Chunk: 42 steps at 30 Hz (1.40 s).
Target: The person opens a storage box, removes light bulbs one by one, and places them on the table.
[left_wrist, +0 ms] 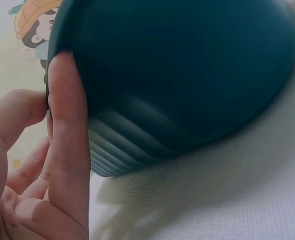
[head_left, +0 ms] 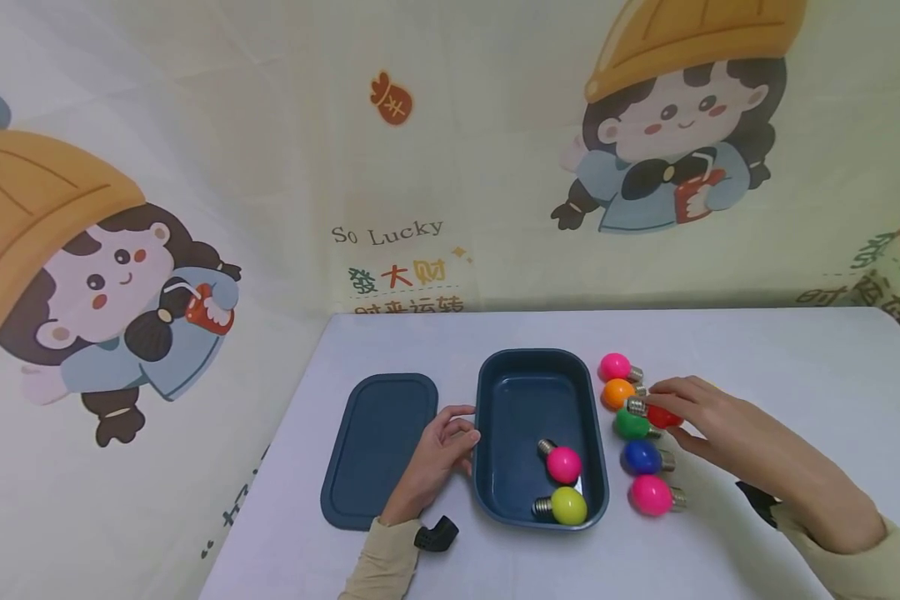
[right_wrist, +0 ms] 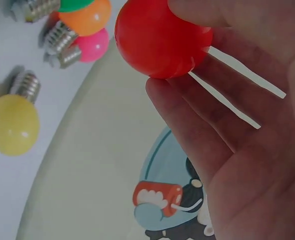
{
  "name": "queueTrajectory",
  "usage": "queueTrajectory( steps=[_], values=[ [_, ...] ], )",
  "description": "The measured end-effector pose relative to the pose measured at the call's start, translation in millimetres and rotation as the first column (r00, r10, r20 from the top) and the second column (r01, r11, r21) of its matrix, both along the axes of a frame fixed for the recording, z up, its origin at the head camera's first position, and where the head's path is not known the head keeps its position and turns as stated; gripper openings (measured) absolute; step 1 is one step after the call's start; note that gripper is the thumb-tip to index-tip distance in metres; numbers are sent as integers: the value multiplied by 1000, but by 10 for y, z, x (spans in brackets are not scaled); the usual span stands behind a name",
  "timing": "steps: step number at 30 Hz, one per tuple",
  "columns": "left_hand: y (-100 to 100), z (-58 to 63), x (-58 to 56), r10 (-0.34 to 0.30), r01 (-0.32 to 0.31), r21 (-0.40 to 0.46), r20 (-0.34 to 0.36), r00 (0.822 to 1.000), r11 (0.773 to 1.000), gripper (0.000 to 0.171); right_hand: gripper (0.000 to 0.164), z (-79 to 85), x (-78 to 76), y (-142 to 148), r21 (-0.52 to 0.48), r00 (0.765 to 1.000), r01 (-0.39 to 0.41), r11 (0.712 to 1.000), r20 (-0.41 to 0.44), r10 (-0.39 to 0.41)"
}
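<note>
My right hand (head_left: 708,417) pinches a red light bulb (head_left: 663,416) between thumb and fingers, above the column of bulbs; its metal base points left. At the left side of a dark blue box (head_left: 483,492), my left hand (head_left: 438,450) holds the rim; in the left wrist view its fingers meet at the box's edge. Inside the box lie a pink bulb (head_left: 564,464) and a yellow-green bulb (head_left: 569,506). Beside the box's right wall are an orange bulb (head_left: 618,393), a green bulb (head_left: 632,424), a blue bulb (head_left: 641,457) and two pink bulbs (head_left: 651,495).
A flat dark blue lid (head_left: 378,450) lies left of the box, partly behind the left hand. Another yellow bulb (right_wrist: 13,125) shows on the white table (head_left: 525,575) in the right wrist view. A printed cloth (head_left: 495,167) hangs behind the table.
</note>
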State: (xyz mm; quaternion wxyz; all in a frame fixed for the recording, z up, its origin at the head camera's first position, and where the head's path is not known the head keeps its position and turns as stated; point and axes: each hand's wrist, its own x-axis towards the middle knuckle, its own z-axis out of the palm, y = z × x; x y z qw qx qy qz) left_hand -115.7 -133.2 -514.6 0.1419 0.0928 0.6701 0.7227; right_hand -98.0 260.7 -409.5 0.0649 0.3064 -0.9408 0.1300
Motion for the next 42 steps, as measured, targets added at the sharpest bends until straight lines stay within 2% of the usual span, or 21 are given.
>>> queueTrajectory(
  steps=[7,18,30,36,42],
  values=[
    [2,20,11,4,-4,-7,12,1000,1000,45,48,-84,-13,99,12,999,37,999,33,-37],
    [4,31,31,13,-13,-15,20,1000,1000,44,62,-221,-10,299,22,999,32,999,-22,-32],
    [12,26,17,11,-11,-10,16,1000,1000,45,51,-359,-32,364,72,994,100,992,42,-103],
    [7,31,14,8,-8,-10,14,1000,1000,45,50,-405,-51,365,76,994,98,992,47,-102],
    [-5,30,13,6,-5,-8,17,1000,1000,45,48,-470,-77,365,101,988,116,988,91,-125]
  ],
)
